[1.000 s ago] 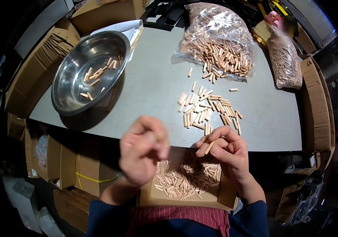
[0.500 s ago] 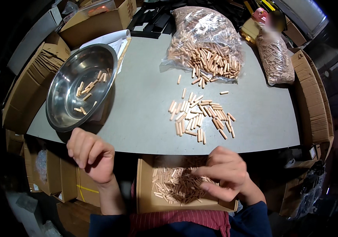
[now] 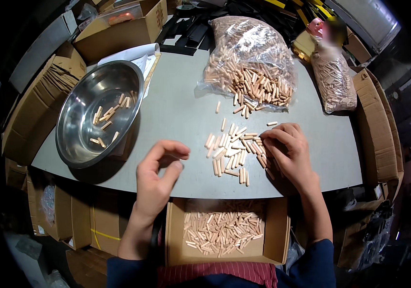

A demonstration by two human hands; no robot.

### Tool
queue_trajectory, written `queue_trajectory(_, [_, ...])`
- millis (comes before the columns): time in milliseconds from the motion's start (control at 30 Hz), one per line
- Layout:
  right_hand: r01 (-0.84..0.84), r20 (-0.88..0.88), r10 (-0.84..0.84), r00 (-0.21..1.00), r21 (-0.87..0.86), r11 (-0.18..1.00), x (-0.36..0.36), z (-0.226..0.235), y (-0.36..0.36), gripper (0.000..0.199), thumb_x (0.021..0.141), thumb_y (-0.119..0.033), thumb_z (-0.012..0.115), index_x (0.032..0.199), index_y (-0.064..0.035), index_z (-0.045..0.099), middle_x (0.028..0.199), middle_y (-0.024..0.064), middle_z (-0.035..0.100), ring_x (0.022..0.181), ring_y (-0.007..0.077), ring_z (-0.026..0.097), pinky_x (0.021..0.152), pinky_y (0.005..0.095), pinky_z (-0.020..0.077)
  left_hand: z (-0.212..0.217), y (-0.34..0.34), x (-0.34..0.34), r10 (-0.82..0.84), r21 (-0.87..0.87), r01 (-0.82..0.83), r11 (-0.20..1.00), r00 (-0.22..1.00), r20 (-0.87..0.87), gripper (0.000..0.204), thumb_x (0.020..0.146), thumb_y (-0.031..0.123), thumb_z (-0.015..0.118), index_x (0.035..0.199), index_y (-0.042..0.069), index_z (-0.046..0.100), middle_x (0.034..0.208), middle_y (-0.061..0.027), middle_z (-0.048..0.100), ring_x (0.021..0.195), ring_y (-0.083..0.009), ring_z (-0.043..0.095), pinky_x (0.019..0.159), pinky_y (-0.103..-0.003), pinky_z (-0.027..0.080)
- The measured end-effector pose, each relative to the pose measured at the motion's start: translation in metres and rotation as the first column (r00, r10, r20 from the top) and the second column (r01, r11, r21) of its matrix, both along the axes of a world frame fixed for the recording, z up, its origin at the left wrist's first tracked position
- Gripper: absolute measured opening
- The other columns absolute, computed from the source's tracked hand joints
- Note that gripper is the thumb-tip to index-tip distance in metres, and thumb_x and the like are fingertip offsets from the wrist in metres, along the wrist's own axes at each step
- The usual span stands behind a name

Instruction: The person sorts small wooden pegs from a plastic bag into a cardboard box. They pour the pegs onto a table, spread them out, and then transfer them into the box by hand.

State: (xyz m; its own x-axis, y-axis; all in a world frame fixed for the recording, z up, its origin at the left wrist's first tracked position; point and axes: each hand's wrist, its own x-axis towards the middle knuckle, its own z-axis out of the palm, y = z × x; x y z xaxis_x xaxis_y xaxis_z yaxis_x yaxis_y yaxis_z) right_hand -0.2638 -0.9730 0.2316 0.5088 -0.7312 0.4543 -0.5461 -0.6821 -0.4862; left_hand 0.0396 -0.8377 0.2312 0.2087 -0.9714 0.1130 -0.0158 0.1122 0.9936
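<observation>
Loose wooden dowel pins lie in a spread pile on the grey table. At the pile's right side, my right hand has its fingers bent down onto the dowels; the hand hides what is between the fingertips. To the left of the pile my left hand hovers over the table's front edge, thumb and fingers curved apart, holding nothing. Below that edge, an open cardboard box in front of me has many dowels across its bottom. A tilted steel bowl at the left holds several dowels.
A large clear bag spills dowels toward the pile. Another full bag stands at the far right. Cardboard boxes flank the table. Papers lie behind the bowl, and black strips cover the far edge.
My right hand has moved from above the box up to the pile's right side. My left hand has moved right, away from the bowl, and its fingers have spread from a loose curl.
</observation>
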Motion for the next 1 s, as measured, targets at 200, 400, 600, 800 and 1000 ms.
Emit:
queue_trajectory(200, [0.045, 0.21, -0.083, 0.974, 0.182, 0.982, -0.015, 0.008, 0.001, 0.016, 0.087, 0.005, 0.07, 0.101, -0.0004, 0.075, 0.106, 0.0082, 0.073, 0.112, 0.0233, 0.064, 0.102, 0.0349, 0.0488, 0.008, -0.01, -0.006, -0.064, 0.054, 0.047, 0.997, 0.931, 0.359, 0.036, 0.095, 0.003, 0.066, 0.13, -0.002, 0.065, 0.126, -0.011, 0.07, 0.121, -0.0219, 0.066, 0.106, -0.036, 0.049])
queue_trajectory(400, [0.042, 0.262, -0.148, 0.954, 0.37, 0.928, -0.031, -0.004, -0.012, 0.045, 0.096, 0.004, 0.058, 0.139, 0.0005, 0.067, 0.139, 0.0159, 0.07, 0.137, 0.0275, 0.062, 0.116, 0.0367, 0.0456, 0.0, -0.031, -0.014, -0.071, -0.061, 0.236, 0.97, 0.512, 0.856, 0.077, 0.101, 0.032, 0.071, 0.16, -0.007, 0.04, 0.163, -0.0269, 0.046, 0.153, -0.0449, 0.038, 0.126, -0.053, 0.028])
queue_trajectory(600, [-0.175, 0.19, 0.106, 0.976, 0.397, 0.901, -0.013, 0.001, 0.004, 0.048, 0.103, 0.0, 0.056, 0.151, 0.0004, 0.058, 0.157, 0.0176, 0.059, 0.15, 0.0312, 0.052, 0.126, 0.0406, 0.0366, -0.002, -0.05, -0.037, -0.14, 0.018, 0.336, 0.942, 0.343, 0.929, 0.095, 0.103, 0.055, 0.067, 0.165, -0.009, 0.032, 0.17, -0.0279, 0.039, 0.161, -0.0471, 0.028, 0.132, -0.057, 0.018])
queue_trajectory(800, [-0.437, 0.24, 0.368, 0.898, 0.411, 0.8, -0.005, 0.009, 0.011, 0.043, 0.104, -0.004, 0.055, 0.146, -0.0001, 0.064, 0.15, 0.0204, 0.064, 0.148, 0.0376, 0.054, 0.128, 0.0478, 0.0367, 0.009, -0.048, -0.03, -0.282, 0.028, 0.521, 0.853, 0.415, 0.865, 0.091, 0.103, 0.054, 0.067, 0.164, -0.006, 0.037, 0.165, -0.0257, 0.048, 0.158, -0.0423, 0.039, 0.131, -0.054, 0.024])
queue_trajectory(1000, [-0.242, 0.577, -0.153, 0.802, 0.548, 0.801, -0.024, 0.011, 0.013, 0.039, 0.104, 0.001, 0.047, 0.135, 0.0061, 0.069, 0.139, 0.0141, 0.071, 0.132, 0.0198, 0.064, 0.116, 0.0357, 0.0472, 0.003, -0.034, -0.017, -0.082, -0.019, 0.09, 0.996, 0.963, 0.257, 0.043, 0.108, 0.018, 0.058, 0.144, -0.005, 0.064, 0.147, -0.0176, 0.066, 0.138, -0.0276, 0.06, 0.118, -0.038, 0.043])
